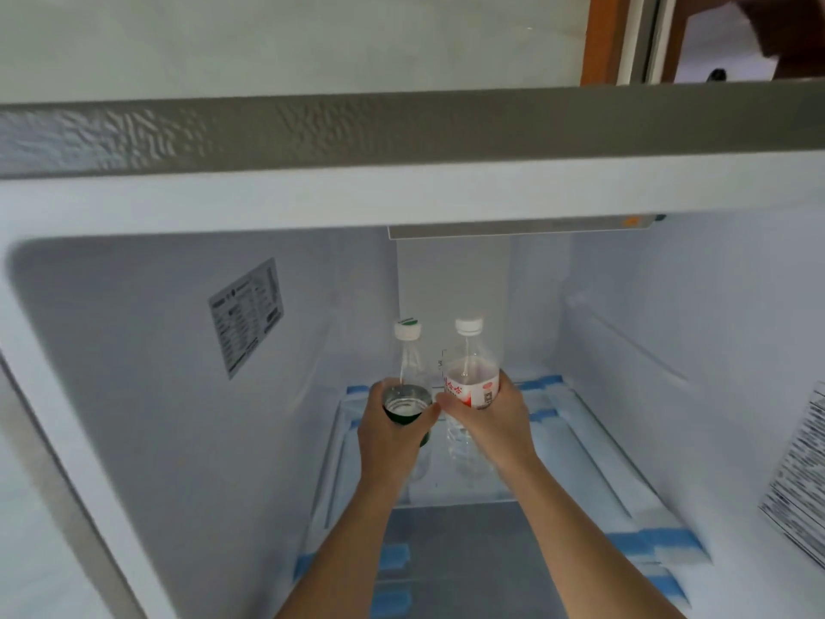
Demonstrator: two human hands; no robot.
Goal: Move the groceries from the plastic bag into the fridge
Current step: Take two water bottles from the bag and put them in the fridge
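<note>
2 bottles: green bottle point(408, 350), red bottle point(471, 373), upright, side by side in fridge point(134, 373) over shelf point(446, 495) | 2 hands: left hand point(395, 433) grips green bottle, right hand point(489, 424) grips red bottle | 2 stickers: left sticker point(246, 315); right sticker point(799, 480) cut off | bottle bases blurred, shelf contact unclear; print unreadable

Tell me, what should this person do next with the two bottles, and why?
Probably set both down on the glass shelf and let go. The left hand grips the green-labelled bottle and the right hand grips the red-and-white-labelled bottle; both stand upright, side by side, already inside the fridge above that shelf. Whether their bases touch it yet, I cannot tell.
</note>
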